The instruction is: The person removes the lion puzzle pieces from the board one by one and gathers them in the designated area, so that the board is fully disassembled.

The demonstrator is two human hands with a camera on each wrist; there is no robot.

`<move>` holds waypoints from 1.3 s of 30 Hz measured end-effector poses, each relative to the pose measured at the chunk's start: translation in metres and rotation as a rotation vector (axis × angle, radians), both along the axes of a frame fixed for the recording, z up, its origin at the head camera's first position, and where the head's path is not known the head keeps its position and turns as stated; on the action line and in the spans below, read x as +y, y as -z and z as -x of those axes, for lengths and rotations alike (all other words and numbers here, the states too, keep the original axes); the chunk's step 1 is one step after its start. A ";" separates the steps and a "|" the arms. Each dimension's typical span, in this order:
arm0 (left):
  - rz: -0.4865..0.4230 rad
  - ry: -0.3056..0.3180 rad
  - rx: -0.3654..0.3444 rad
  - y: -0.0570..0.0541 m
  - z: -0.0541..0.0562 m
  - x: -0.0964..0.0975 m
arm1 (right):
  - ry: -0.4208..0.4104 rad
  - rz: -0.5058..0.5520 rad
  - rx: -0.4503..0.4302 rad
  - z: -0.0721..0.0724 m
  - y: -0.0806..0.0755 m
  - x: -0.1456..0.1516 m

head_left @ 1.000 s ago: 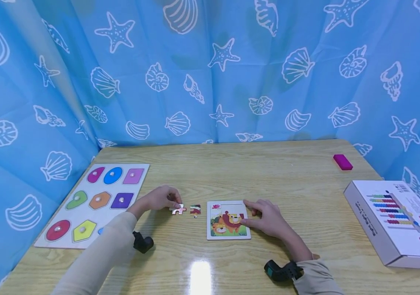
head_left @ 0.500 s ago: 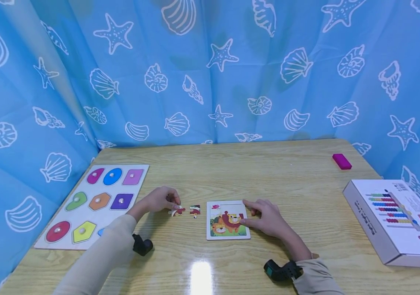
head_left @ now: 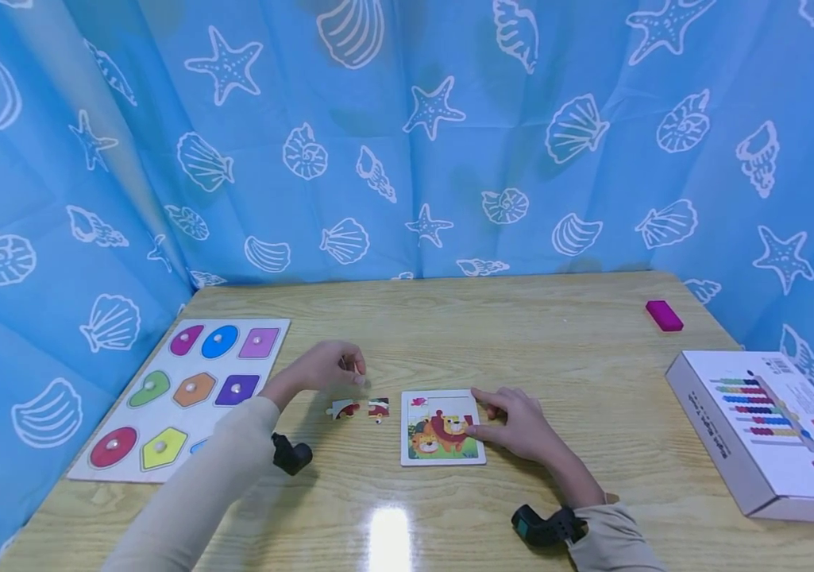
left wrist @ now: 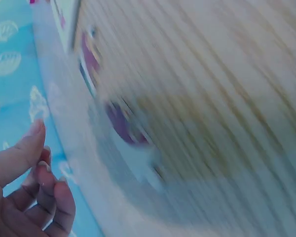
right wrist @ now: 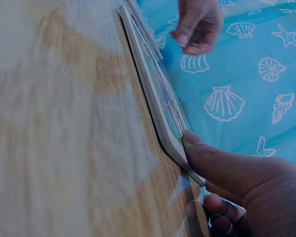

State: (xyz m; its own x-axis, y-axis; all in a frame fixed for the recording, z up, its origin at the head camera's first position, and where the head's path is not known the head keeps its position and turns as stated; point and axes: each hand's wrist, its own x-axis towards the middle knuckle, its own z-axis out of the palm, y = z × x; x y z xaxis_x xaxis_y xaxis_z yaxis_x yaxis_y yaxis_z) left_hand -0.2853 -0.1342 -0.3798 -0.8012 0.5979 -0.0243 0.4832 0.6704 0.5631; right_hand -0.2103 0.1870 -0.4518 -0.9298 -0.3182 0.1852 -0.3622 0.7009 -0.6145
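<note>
A small square jigsaw board with a picture of lions lies on the table. Its upper part shows bare white. My right hand grips the board's right edge, thumb on the picture face and fingers at the side, as the right wrist view also shows. Left of the board lie two loose jigsaw pieces: one near the board, another farther left. Above and just behind these pieces hovers my left hand, fingers loosely bent with nothing between them. The left wrist view is blurred.
A white shape-puzzle board with coloured knobbed pieces lies at the left. On the right stands a white box with a bead-frame picture, and a magenta block sits behind it. A blue shell-print curtain encloses the table.
My left hand has turned the left jigsaw piece, let go of it, and lifted up and to the right. The right hand stays at the board.
</note>
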 end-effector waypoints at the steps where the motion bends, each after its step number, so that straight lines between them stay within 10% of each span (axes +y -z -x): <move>1: 0.005 0.022 0.004 -0.001 0.000 0.006 | 0.001 0.000 0.001 0.000 0.000 0.000; 14: 0.208 0.331 -0.006 0.005 -0.008 0.076 | 0.010 0.001 -0.013 -0.001 0.001 0.000; 39: 0.294 0.317 -0.167 0.010 -0.002 0.087 | 0.007 -0.003 -0.007 0.002 0.002 0.000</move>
State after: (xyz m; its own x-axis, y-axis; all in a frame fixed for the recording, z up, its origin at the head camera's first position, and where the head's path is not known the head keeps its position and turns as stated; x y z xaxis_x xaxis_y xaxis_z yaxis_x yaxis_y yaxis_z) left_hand -0.2837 -0.0475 -0.3899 -0.5503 0.7614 -0.3427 0.6089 0.6468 0.4592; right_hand -0.2119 0.1872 -0.4538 -0.9334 -0.3120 0.1775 -0.3527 0.7053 -0.6149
